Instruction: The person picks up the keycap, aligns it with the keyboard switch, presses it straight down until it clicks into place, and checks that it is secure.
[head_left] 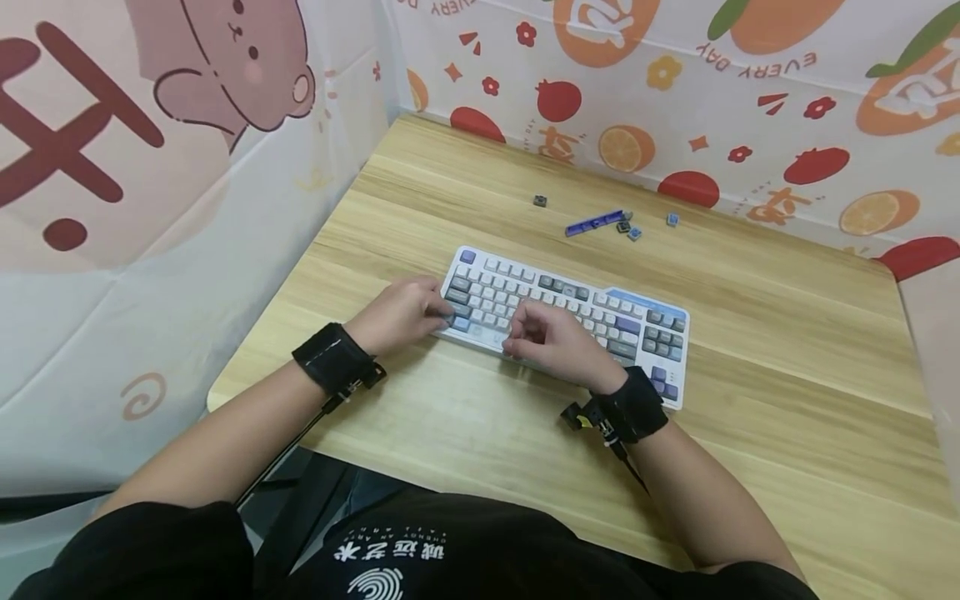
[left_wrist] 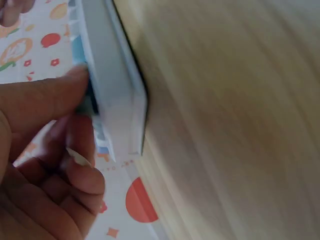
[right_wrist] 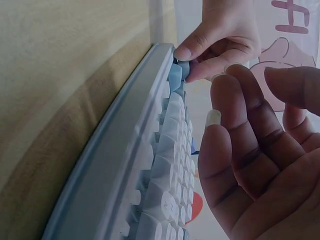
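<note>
Keyboard (head_left: pixel 543 292) on wooden table (head_left: pixel 787 375), fruit-printed sheet (head_left: pixel 675 108) behind.

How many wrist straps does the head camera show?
2: the left strap, just behind the left hand at one end of the keyboard; the right strap, just behind the right hand. Both show plainly.

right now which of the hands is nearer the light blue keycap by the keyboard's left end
Left. The left hand is just beside the light blue keycap, pinching a neighbouring keycap; the right hand is farther right along the keyboard.
</note>
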